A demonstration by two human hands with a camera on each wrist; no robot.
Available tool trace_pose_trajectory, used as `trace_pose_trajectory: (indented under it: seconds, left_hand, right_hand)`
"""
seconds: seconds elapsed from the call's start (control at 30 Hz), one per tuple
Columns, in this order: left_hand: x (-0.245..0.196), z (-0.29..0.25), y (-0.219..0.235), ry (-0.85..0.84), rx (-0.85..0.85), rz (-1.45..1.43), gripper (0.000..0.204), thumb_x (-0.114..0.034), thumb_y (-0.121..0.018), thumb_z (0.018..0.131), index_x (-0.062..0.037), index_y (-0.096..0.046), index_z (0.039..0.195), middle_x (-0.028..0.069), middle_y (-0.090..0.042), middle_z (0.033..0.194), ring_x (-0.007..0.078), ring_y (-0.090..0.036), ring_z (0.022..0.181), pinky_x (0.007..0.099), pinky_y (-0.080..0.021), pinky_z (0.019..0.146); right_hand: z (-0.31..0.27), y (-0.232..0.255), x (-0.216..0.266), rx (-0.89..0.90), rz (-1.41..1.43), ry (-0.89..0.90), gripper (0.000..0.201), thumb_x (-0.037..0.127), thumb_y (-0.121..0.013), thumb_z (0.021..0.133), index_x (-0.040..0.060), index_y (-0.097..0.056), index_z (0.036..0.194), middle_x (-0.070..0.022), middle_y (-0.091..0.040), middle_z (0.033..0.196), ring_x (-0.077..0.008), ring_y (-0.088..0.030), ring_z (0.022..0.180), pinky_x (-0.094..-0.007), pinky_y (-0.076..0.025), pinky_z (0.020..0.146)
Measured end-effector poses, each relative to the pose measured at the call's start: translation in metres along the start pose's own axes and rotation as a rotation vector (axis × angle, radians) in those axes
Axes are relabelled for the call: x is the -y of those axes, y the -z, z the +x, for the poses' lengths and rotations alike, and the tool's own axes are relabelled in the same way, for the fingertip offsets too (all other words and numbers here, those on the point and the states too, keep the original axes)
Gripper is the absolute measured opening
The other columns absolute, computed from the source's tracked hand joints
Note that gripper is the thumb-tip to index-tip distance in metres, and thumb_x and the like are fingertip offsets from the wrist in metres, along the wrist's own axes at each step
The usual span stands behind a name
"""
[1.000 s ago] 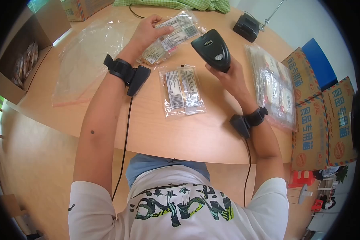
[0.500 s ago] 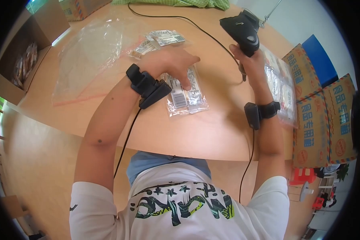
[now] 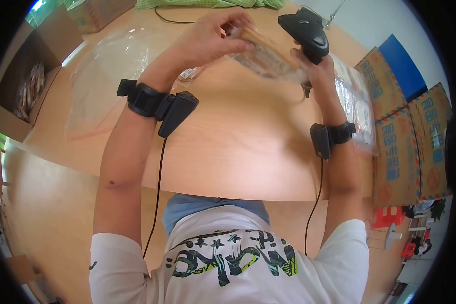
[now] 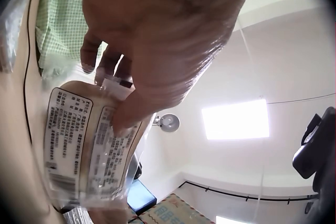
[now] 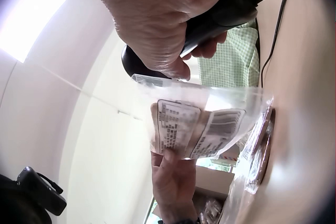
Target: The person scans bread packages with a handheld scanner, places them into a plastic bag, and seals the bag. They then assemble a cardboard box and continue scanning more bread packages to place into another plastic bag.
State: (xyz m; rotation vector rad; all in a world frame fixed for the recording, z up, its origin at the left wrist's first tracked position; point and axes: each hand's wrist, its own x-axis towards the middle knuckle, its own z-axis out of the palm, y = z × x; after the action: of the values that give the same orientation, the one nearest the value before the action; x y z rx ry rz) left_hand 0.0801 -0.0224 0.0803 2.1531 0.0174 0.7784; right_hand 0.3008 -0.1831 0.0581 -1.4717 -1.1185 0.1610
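My left hand [image 3: 207,43] pinches a clear plastic packet [image 3: 266,58] by one end, thumb on one face, and holds it up over the table. Printed white labels with a barcode show on the packet [image 4: 92,145] in the left wrist view. My right hand [image 3: 316,71] grips a black barcode scanner [image 3: 306,35] by its handle. The packet's other end reaches the right hand; in the right wrist view its plastic edge lies right at the right thumb [image 5: 176,70]. Another packet [image 3: 190,73] lies on the table, partly hidden behind the left wrist.
A large clear bag [image 3: 106,76] lies flat on the left, beside an open cardboard box [image 3: 55,45] with packets inside. Bagged white packs [image 3: 358,109] and printed cartons [image 3: 390,147] stand on the right. A green checked cloth [image 3: 213,3] lies at the back.
My left hand reached down to the packet in the middle of the table, took it and lifted it up toward the right hand. The right hand moved right and back with the scanner.
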Motion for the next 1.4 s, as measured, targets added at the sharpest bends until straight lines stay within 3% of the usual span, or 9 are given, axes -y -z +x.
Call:
trace_pose_trajectory:
  seconds: [0.1, 0.27, 0.4, 0.53, 0.63, 0.77, 0.83, 1.17, 1.4]
  left_hand:
    - [0.010, 0.001, 0.009, 0.133, -0.119, 0.051, 0.040, -0.026, -0.072, 0.084, -0.0080, -0.055, 0.115, -0.0023, -0.058, 0.087, 0.0053, -0.052, 0.080, 0.0227, -0.045, 0.069]
    - [0.039, -0.003, 0.011, 0.431, -0.372, -0.105, 0.048, -0.032, -0.071, 0.084, -0.0022, -0.051, 0.115, 0.0022, -0.059, 0.093, 0.0090, -0.057, 0.085, 0.0273, -0.049, 0.069]
    - [0.060, -0.007, 0.018, 0.410, -0.417, -0.328, 0.042, -0.029, -0.072, 0.084, -0.0025, -0.050, 0.108, 0.0046, -0.059, 0.094, 0.0116, -0.059, 0.084, 0.0287, -0.051, 0.067]
    - [0.058, -0.009, 0.017, 0.398, -0.458, -0.458, 0.035, -0.022, -0.072, 0.084, -0.0018, -0.051, 0.102, 0.0075, -0.059, 0.091, 0.0142, -0.061, 0.081, 0.0301, -0.055, 0.063]
    - [0.056, -0.009, 0.017, 0.405, -0.483, -0.476, 0.029, -0.019, -0.070, 0.085, -0.0034, -0.051, 0.099, 0.0072, -0.060, 0.091, 0.0137, -0.062, 0.081, 0.0290, -0.056, 0.063]
    - [0.066, -0.010, 0.020, 0.412, -0.470, -0.447, 0.035, -0.029, -0.073, 0.084, -0.0068, -0.054, 0.103, 0.0019, -0.061, 0.095, 0.0100, -0.060, 0.087, 0.0265, -0.052, 0.071]
    - [0.069, -0.008, 0.018, 0.383, -0.507, -0.458, 0.031, -0.024, -0.074, 0.083, -0.0059, -0.052, 0.096, 0.0047, -0.061, 0.089, 0.0120, -0.061, 0.079, 0.0276, -0.053, 0.064]
    - [0.077, -0.006, 0.015, 0.364, -0.551, -0.396, 0.034, -0.026, -0.076, 0.080, -0.0058, -0.052, 0.094, 0.0050, -0.060, 0.082, 0.0121, -0.061, 0.069, 0.0266, -0.047, 0.054]
    - [0.077, -0.009, 0.018, 0.410, -0.434, -0.429, 0.030, -0.024, -0.073, 0.083, -0.0079, -0.051, 0.096, 0.0032, -0.059, 0.083, 0.0128, -0.061, 0.074, 0.0293, -0.053, 0.063]
  right_hand:
    - [0.003, 0.009, -0.005, 0.021, -0.004, -0.093, 0.035, 0.023, -0.076, 0.080, 0.0061, -0.066, 0.109, 0.0029, -0.058, 0.080, -0.0070, -0.051, 0.067, -0.0224, -0.040, 0.059]
    - [-0.002, 0.001, 0.007, -0.029, 0.086, 0.014, 0.031, 0.022, -0.076, 0.080, 0.0067, -0.066, 0.105, 0.0028, -0.057, 0.075, -0.0057, -0.050, 0.063, -0.0215, -0.038, 0.056]
    - [-0.004, 0.000, 0.009, 0.064, 0.047, -0.060, 0.028, 0.028, -0.080, 0.077, 0.0064, -0.062, 0.082, 0.0026, -0.054, 0.064, -0.0029, -0.042, 0.046, -0.0204, -0.029, 0.039]
    - [-0.011, -0.003, 0.016, 0.205, -0.030, -0.128, 0.023, 0.026, -0.077, 0.079, 0.0090, -0.061, 0.082, 0.0037, -0.054, 0.066, -0.0022, -0.043, 0.052, -0.0191, -0.029, 0.044]
    - [-0.013, -0.008, 0.016, 0.228, -0.058, -0.091, 0.030, 0.027, -0.079, 0.078, 0.0042, -0.066, 0.093, 0.0024, -0.059, 0.074, -0.0054, -0.051, 0.064, -0.0213, -0.041, 0.056]
    - [-0.022, -0.019, 0.021, 0.292, -0.103, -0.053, 0.038, 0.022, -0.077, 0.080, 0.0023, -0.063, 0.109, 0.0011, -0.062, 0.091, -0.0075, -0.054, 0.084, -0.0246, -0.046, 0.076]
    - [-0.026, -0.024, 0.021, 0.331, -0.075, -0.041, 0.040, 0.020, -0.076, 0.081, 0.0020, -0.061, 0.113, 0.0009, -0.063, 0.096, -0.0078, -0.053, 0.088, -0.0253, -0.045, 0.080]
    - [-0.028, -0.029, 0.021, 0.314, -0.174, -0.037, 0.034, 0.022, -0.076, 0.081, 0.0030, -0.063, 0.105, 0.0003, -0.061, 0.089, -0.0092, -0.051, 0.081, -0.0261, -0.045, 0.075]
    - [-0.029, -0.027, 0.017, 0.289, -0.153, -0.077, 0.030, 0.019, -0.074, 0.082, 0.0015, -0.063, 0.103, 0.0012, -0.061, 0.089, -0.0086, -0.051, 0.079, -0.0259, -0.045, 0.074]
